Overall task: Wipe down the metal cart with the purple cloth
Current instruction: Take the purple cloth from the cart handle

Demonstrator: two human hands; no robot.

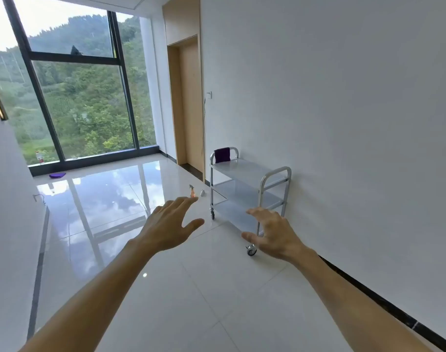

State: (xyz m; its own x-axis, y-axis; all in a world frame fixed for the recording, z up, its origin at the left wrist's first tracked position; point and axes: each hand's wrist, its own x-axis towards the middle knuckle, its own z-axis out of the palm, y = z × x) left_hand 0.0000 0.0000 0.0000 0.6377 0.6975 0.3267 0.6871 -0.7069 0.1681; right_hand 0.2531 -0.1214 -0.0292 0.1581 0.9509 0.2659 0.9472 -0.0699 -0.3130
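Ahead, purple cloth (222, 155) drapes the metal cart (249, 191); both hands' fingers spread wide, empty.

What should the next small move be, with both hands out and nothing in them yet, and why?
Probably step closer to the metal cart and reach the right hand toward the purple cloth draped over its far handle. Both the right hand and the left hand are open and hold nothing, and the cart stands some way ahead by the wall, so wiping cannot begin.
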